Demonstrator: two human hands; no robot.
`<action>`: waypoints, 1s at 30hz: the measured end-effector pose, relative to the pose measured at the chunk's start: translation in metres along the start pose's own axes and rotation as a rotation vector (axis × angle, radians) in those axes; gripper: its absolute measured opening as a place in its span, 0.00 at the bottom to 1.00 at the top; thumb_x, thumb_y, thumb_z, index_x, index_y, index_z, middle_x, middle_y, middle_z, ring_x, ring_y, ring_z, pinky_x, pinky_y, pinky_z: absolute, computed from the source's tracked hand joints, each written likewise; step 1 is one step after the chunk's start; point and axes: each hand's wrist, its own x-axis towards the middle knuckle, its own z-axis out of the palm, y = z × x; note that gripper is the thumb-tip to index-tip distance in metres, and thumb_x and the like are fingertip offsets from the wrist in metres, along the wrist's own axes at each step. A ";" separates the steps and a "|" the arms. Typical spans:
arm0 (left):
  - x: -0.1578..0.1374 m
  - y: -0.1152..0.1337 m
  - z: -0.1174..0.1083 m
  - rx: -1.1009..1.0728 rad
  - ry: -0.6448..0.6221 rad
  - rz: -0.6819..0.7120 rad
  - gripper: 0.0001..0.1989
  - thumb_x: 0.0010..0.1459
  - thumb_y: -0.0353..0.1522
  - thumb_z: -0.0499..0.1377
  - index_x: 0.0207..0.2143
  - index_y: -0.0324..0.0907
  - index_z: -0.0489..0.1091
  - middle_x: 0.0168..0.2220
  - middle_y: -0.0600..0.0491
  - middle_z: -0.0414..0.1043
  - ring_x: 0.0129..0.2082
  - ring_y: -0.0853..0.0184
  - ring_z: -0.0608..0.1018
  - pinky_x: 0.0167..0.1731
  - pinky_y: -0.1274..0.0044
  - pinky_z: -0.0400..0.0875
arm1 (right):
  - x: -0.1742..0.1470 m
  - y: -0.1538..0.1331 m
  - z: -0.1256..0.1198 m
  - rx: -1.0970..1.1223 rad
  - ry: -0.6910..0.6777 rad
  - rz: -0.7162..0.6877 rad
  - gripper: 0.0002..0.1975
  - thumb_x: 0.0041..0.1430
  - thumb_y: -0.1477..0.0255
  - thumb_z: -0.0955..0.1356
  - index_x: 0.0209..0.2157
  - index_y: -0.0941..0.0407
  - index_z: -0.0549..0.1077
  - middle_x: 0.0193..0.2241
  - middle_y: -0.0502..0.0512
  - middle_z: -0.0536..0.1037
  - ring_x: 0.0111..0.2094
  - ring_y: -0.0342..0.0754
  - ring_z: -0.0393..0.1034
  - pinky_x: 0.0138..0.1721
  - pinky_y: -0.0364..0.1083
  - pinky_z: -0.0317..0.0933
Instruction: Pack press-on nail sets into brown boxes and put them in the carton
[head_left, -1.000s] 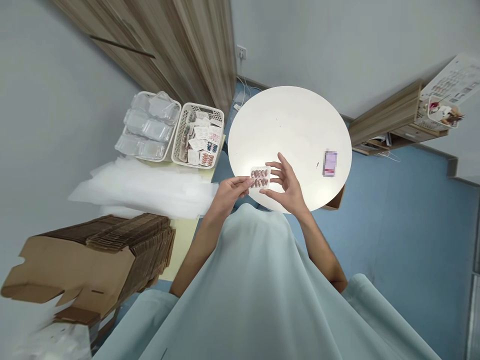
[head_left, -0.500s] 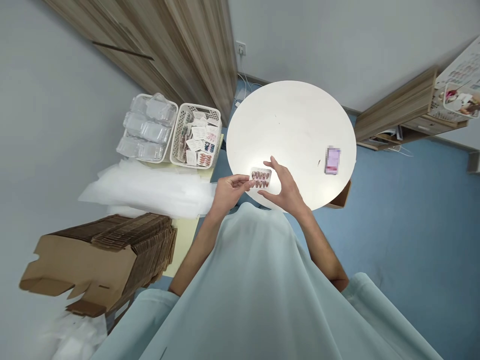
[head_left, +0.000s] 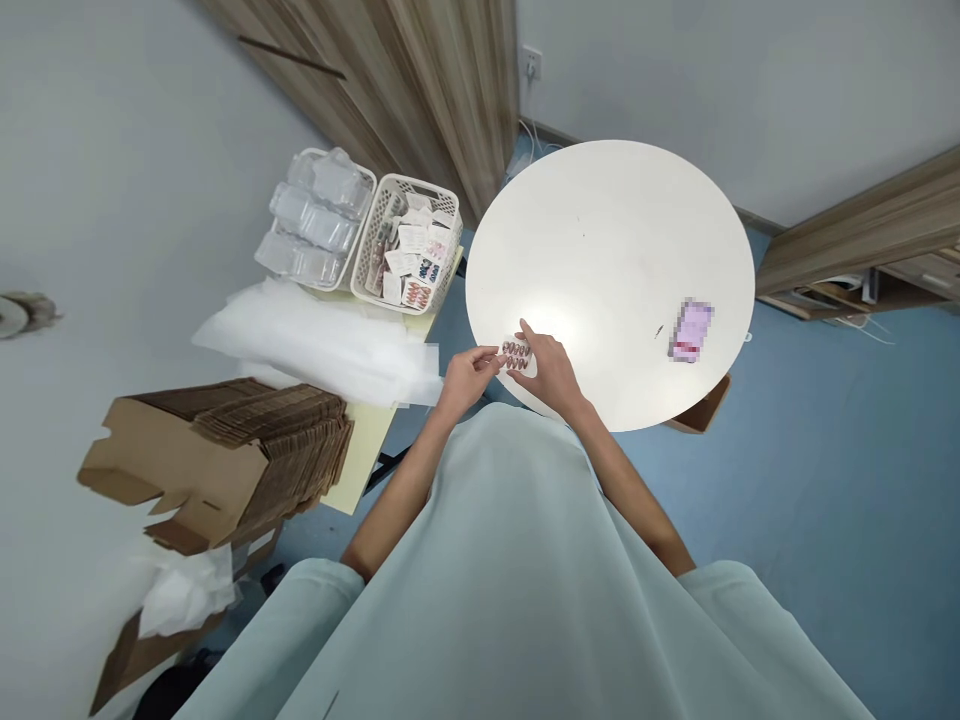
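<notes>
A small clear pack of press-on nails (head_left: 516, 354), with two rows of reddish-brown nails, is held over the near edge of the round white table (head_left: 607, 230). My left hand (head_left: 469, 382) pinches its left edge between thumb and fingers. On the pack's right side, my right hand (head_left: 553, 370) closes round the edge, thumb below and fingers above. The nails face up toward me.
A pixelated pink-purple item (head_left: 691, 330) lies at the table's right. To the left stand a basket of nail packs (head_left: 360, 270), a basket of clear plastic trays (head_left: 370, 190), white wrapping sheets (head_left: 315, 340) and stacked cardboard boxes (head_left: 217, 450).
My right hand has moved in from open fingers beside the pack to gripping its right edge. The left hand keeps its pinch. The view has turned and shifted slightly.
</notes>
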 end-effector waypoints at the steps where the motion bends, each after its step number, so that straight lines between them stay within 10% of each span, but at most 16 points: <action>1: 0.003 -0.007 0.001 0.015 0.022 -0.009 0.27 0.53 0.53 0.71 0.44 0.41 0.81 0.40 0.45 0.84 0.36 0.59 0.84 0.45 0.67 0.79 | 0.003 0.006 0.007 -0.011 -0.015 0.009 0.48 0.67 0.69 0.72 0.80 0.50 0.47 0.63 0.63 0.77 0.62 0.64 0.70 0.64 0.64 0.65; 14: 0.019 -0.037 -0.050 -0.033 0.130 -0.043 0.22 0.58 0.44 0.67 0.50 0.41 0.79 0.48 0.43 0.83 0.44 0.59 0.84 0.48 0.67 0.79 | 0.032 0.048 0.064 -0.155 -0.072 0.162 0.47 0.64 0.69 0.75 0.78 0.59 0.53 0.66 0.71 0.73 0.67 0.66 0.66 0.68 0.65 0.62; 30: 0.093 -0.039 -0.195 -0.221 0.168 0.050 0.23 0.55 0.39 0.66 0.52 0.39 0.79 0.36 0.51 0.80 0.40 0.62 0.83 0.48 0.70 0.78 | 0.070 -0.065 0.063 -0.274 0.131 0.118 0.44 0.69 0.61 0.72 0.79 0.51 0.50 0.69 0.66 0.71 0.69 0.65 0.65 0.69 0.66 0.61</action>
